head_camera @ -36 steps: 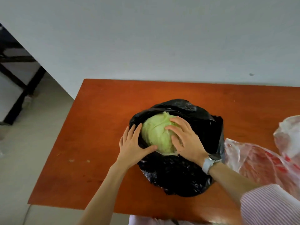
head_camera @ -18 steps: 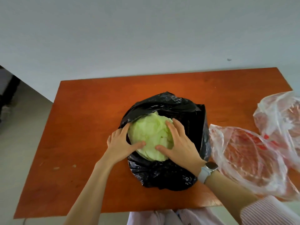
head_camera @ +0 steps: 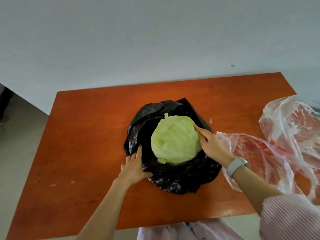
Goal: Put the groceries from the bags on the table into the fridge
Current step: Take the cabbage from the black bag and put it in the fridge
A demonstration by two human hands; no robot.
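With the cabbage (head_camera: 175,140) sitting in the opened black bag (head_camera: 173,179) on the counter (head_camera: 86,135), the left hand (head_camera: 134,168) grips plastic while the right hand (head_camera: 210,144) lies flat-fingered against it; cupping both sides should lift it cleanly.

1. Head view: the only camera, worn on the person's head, wide-angle.
2. Facing: forward and steeply down over the table (head_camera: 90,129), wall filling the upper frame.
3. Range: close, forearms entering from the lower edge.
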